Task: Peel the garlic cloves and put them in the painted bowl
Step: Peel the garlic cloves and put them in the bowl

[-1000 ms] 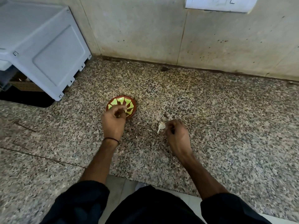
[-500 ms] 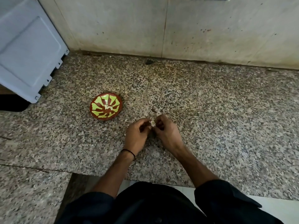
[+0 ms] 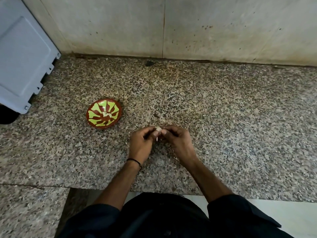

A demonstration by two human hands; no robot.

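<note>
- Speckled brown-and-grey granite table point(image 3: 223, 117) fills most of the view and meets a stained beige tiled wall point(image 3: 120, 26) at the back.
- A pale grey plastic appliance casing point(image 3: 22, 54) stands at the far left, against the wall.
- A small dark fleck point(image 3: 149, 63) lies on the table close to the wall joint; what it is cannot be told.
- A strip of pale floor point(image 3: 283, 215) shows past the table's front edge at lower right.
- A round brown bowl painted with yellow-green petals point(image 3: 104, 126) sits on the table, left of the 2 hands and apart from them.
- Pale pieces point(image 3: 106, 114) lie in the bowl's centre. They look like peeled cloves, but their count is too small to tell.
- 1 small pale garlic clove point(image 3: 158, 129) is held between both hands, right of the bowl and nearer the person.
- The left hand point(image 3: 143, 141), with a thin black wristband point(image 3: 135, 162), has its fingers curled and pinches the clove.
- The right hand point(image 3: 178, 140) is curled the same way and pinches the clove's other side.
- A thin pale sliver point(image 3: 157, 139) hangs below the clove, probably loosened skin.
- The task looks partly done: some garlic is already in the bowl and this clove seems mid-peel.
- No other unpeeled clove shows on the table, though small bits would be hard to spot on speckled stone.
- What remains is to strip the skin and drop the clove into the bowl.
</note>
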